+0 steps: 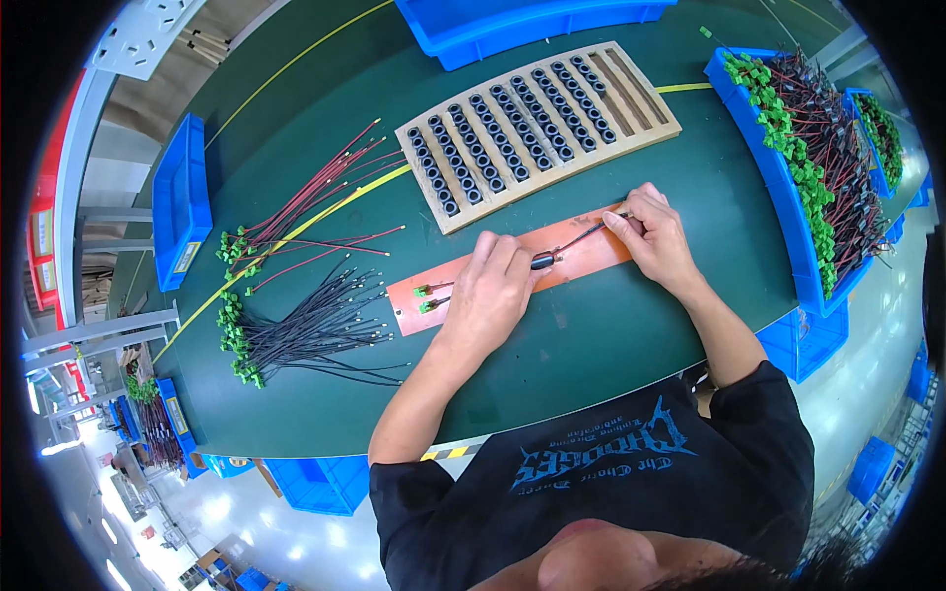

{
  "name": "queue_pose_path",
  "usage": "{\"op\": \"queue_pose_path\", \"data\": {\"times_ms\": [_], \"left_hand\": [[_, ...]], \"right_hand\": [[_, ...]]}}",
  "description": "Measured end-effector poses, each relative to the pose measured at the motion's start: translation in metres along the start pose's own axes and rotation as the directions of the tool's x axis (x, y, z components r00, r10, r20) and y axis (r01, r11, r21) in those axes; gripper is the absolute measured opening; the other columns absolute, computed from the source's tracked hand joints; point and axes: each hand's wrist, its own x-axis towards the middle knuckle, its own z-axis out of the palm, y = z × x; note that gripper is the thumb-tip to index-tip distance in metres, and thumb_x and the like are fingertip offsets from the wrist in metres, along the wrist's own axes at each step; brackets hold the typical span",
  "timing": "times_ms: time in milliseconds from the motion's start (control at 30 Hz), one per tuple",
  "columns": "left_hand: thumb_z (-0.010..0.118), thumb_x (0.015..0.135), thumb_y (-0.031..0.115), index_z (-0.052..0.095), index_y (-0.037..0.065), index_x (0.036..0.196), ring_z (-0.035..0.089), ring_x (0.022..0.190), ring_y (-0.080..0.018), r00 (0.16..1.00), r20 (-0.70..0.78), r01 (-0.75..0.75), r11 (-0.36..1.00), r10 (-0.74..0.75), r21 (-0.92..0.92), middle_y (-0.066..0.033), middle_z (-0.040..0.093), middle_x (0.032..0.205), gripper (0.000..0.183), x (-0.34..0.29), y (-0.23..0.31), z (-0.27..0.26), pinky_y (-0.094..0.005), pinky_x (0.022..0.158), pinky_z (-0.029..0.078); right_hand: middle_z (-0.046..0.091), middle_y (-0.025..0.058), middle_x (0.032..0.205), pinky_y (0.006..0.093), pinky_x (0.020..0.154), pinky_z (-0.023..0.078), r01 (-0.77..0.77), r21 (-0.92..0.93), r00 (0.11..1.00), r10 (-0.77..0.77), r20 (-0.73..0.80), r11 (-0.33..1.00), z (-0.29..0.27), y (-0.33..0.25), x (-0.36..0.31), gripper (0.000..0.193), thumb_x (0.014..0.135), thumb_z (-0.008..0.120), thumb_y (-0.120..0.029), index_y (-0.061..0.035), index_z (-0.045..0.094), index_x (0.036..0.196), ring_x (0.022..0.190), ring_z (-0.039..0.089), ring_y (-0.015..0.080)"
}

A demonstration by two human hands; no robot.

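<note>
In front of me lies an orange strip board (pixel 601 254) with a wire assembly stretched along it. A black cylindrical ferrite core (pixel 543 261) sits on the wires between my hands. My left hand (pixel 493 291) is closed at the core's left side, its fingertips partly hidden behind the hand. Green connectors (pixel 427 305) on the wires stick out to the left of it. My right hand (pixel 650 238) pinches the far right end of the dark wires (pixel 581 239) between thumb and fingers.
Beyond the board stands a wooden rack (pixel 463 212) with rows of black ring cores. Black wires (pixel 315 330) and red wires (pixel 305 202) with green connectors lie left. A blue bin (pixel 788 207) full of wired parts stands right; another blue tray (pixel 182 202) is far left.
</note>
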Motion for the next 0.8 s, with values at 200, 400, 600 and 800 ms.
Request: {"op": "queue_pose_path", "data": {"times_ms": [200, 400, 600, 800], "left_hand": [[0.082, 0.08, 0.005, 0.063, -0.003, 0.097, 0.06, 0.086, -0.0333, 0.996, -0.037, -0.084, 0.995, 0.086, 0.062, -0.0157, 0.062, 0.094, 0.027, -0.003, -0.006, 0.01, -0.0423, 0.074, 0.053], [0.081, 0.078, 0.001, 0.063, -0.003, 0.099, 0.06, 0.086, -0.0345, 0.996, -0.043, -0.078, 0.997, 0.078, -0.004, -0.0158, 0.063, 0.096, 0.028, 0.001, -0.005, 0.013, -0.043, 0.073, 0.052], [0.08, 0.078, 0.001, 0.063, -0.003, 0.1, 0.06, 0.086, -0.0345, 0.995, -0.051, -0.09, 0.996, 0.089, -0.011, -0.0159, 0.063, 0.096, 0.027, 0.005, -0.002, 0.016, -0.0431, 0.075, 0.053], [0.083, 0.077, 0.003, 0.067, -0.002, 0.101, 0.061, 0.089, -0.0344, 0.999, -0.033, -0.028, 0.997, 0.025, -0.067, -0.0152, 0.064, 0.098, 0.03, 0.008, -0.001, 0.017, -0.0428, 0.077, 0.053]], "right_hand": [[0.052, 0.005, 0.07, 0.0376, 0.077, 0.042, 0.05, 0.005, 0.998, -0.05, 0.025, 0.999, -0.003, 0.006, 0.001, 0.023, 0.095, 0.075, -0.02, -0.0045, 0.065, 0.081, 0.075, 0.05, 0.0229], [0.053, 0.0056, 0.071, 0.0383, 0.077, 0.043, 0.07, 0.032, 0.995, -0.072, 0.066, 0.997, -0.01, 0.007, 0.004, 0.024, 0.095, 0.075, -0.022, -0.0046, 0.065, 0.082, 0.075, 0.051, 0.0234], [0.054, 0.0051, 0.072, 0.0365, 0.077, 0.042, 0.048, 0.064, 0.994, -0.054, 0.098, 0.997, -0.012, 0.011, 0.002, 0.019, 0.094, 0.076, -0.019, -0.004, 0.069, 0.085, 0.075, 0.051, 0.0219], [0.055, 0.0054, 0.071, 0.0384, 0.077, 0.043, 0.075, 0.05, 0.996, -0.077, 0.047, 0.996, -0.01, 0.011, 0.004, 0.022, 0.093, 0.076, -0.021, -0.005, 0.066, 0.081, 0.074, 0.051, 0.0235]]}}
